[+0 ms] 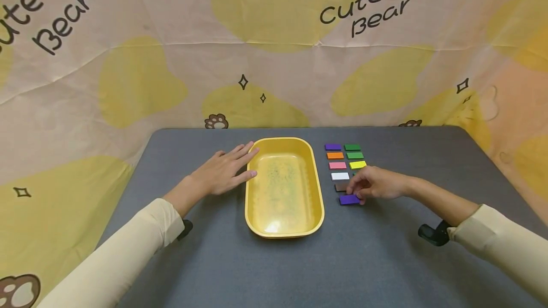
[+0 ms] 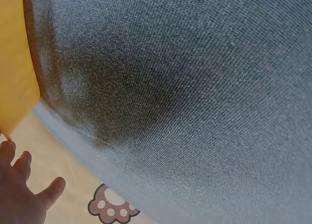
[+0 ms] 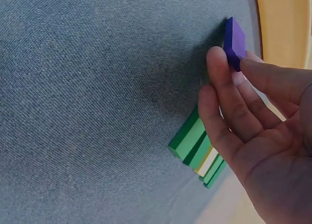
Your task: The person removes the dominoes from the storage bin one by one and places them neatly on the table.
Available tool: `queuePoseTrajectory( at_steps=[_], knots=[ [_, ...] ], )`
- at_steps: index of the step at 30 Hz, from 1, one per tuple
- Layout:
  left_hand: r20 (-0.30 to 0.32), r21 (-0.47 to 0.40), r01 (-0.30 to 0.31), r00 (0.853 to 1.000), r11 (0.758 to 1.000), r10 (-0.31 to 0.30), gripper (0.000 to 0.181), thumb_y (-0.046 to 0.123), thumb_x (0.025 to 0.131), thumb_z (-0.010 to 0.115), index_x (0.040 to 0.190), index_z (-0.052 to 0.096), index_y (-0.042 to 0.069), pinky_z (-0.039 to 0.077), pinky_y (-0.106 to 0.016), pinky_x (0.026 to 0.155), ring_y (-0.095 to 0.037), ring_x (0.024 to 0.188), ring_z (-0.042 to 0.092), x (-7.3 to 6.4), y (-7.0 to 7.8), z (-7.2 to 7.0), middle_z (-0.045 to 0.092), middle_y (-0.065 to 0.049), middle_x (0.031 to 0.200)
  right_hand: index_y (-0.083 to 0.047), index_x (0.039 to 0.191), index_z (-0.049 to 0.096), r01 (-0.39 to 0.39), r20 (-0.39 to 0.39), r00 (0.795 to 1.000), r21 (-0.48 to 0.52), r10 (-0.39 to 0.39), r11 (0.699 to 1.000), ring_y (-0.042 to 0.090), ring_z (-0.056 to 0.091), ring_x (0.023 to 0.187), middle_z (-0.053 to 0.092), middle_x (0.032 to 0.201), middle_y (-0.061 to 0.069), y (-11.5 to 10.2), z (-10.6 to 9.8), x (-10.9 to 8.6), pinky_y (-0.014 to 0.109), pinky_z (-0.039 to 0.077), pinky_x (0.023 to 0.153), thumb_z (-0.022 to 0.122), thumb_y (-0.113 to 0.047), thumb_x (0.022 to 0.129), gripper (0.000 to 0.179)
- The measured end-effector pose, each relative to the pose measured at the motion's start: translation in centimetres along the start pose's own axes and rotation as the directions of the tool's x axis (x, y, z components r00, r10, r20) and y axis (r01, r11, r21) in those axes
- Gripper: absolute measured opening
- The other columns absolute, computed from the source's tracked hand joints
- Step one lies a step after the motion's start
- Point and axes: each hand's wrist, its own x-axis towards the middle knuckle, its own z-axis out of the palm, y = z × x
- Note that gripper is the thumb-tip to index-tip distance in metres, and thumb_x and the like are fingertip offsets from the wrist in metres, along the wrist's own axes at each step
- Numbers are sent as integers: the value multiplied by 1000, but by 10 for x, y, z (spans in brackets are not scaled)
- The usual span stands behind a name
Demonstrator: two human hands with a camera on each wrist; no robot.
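Observation:
My right hand [image 1: 378,183] pinches a purple rectangular block [image 1: 348,199] between thumb and fingers, at the near end of two columns of small blocks. In the right wrist view this purple block [image 3: 235,44] is tilted at the fingertips. A brown block [image 1: 341,187] lies just beyond it, partly covered by the fingers. Straight-fingered, my left hand [image 1: 222,171] rests on the left rim of a yellow tray [image 1: 320,189]. Only the fingers of the left hand [image 2: 24,185] show at the corner of the left wrist view.
Along the left column lie white [image 1: 340,176], pink [image 1: 337,166], orange [image 1: 335,156] and another purple block [image 1: 332,147]. The right column has a yellow block [image 1: 357,165] and green blocks [image 1: 355,156], one mostly behind my hand. A patterned cloth [image 1: 274,75] hangs behind the grey table [image 1: 278,274].

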Motion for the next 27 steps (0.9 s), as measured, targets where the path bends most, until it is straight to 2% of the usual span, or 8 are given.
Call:
queuePoseTrajectory(
  at_steps=[6,11,15,27],
  knots=[
    [0,-7,-1,1000,1000,1,72,59,104,31,161,18,18,28,-65,109,-30,150,23,0,0,0,13,-6,166,5,112,67,2,-15,1000,-6,-3,1000,21,63,79,67,89,8,2,3,2,31,56,75,60,5,94,18],
    [-1,-8,-1,1000,1000,1,70,58,104,33,161,20,18,29,-63,109,-29,150,23,0,1,-1,14,-6,166,3,111,67,15,-33,999,-57,-17,998,16,59,80,65,88,5,4,5,2,27,53,74,63,3,92,19],
    [-2,-2,-1,1000,1000,1,70,57,104,34,161,20,18,30,-62,109,-29,149,23,-1,1,-1,15,-6,166,1,110,67,18,-47,999,-87,-22,996,15,58,83,63,88,1,4,5,1,29,52,76,66,1,91,19],
    [1,5,0,1000,1000,0,70,57,104,33,161,20,18,28,-63,110,-29,149,23,-1,1,-1,15,-7,166,2,116,64,-48,-70,997,-65,44,997,20,58,93,64,97,5,2,3,-4,37,52,88,73,-9,89,31]
  ],
)
